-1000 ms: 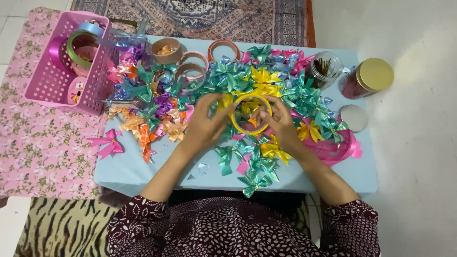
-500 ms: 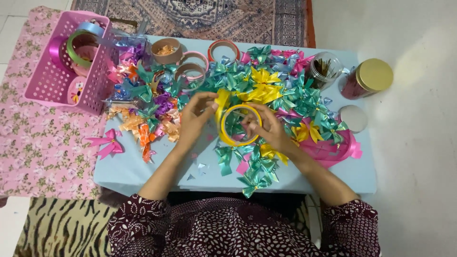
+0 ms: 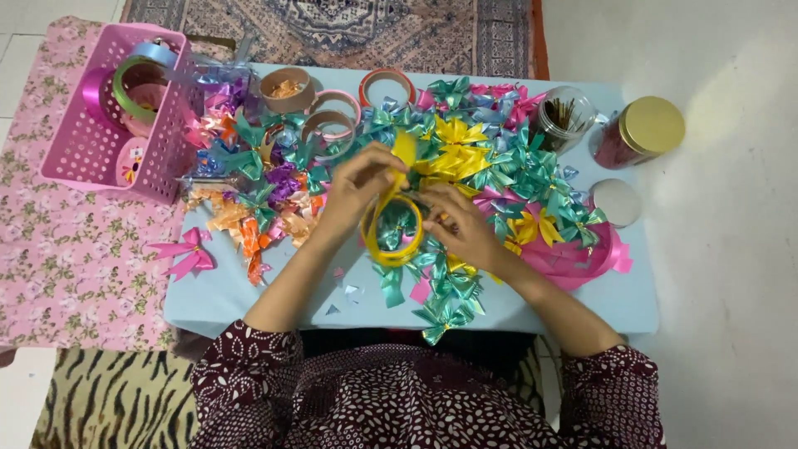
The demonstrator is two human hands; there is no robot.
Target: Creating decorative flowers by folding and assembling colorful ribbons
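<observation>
A yellow ribbon roll [image 3: 391, 249] hangs between my two hands above the small blue table [image 3: 224, 287]. My left hand [image 3: 357, 185] pinches the loose yellow ribbon end [image 3: 405, 150], which stands up from the roll. My right hand [image 3: 461, 223] grips the right side of the roll with fingers curled on it. Under and around both hands lies a heap of ribbon bows: teal bows [image 3: 445, 303] in front, yellow bows [image 3: 457, 150] behind, orange bows [image 3: 249, 229] to the left.
A pink basket [image 3: 83, 154] with ribbon rolls stands at the table's left end. Several empty tape rings [image 3: 332, 116] lie at the back. A gold-lidded jar [image 3: 644, 133], an open jar [image 3: 561, 116] and a white lid [image 3: 615, 201] sit at the right. A pink bow [image 3: 187, 254] lies near the left edge.
Both hands have brought the yellow roll lower and closer together. My left hand has pulled the ribbon end up from the roll.
</observation>
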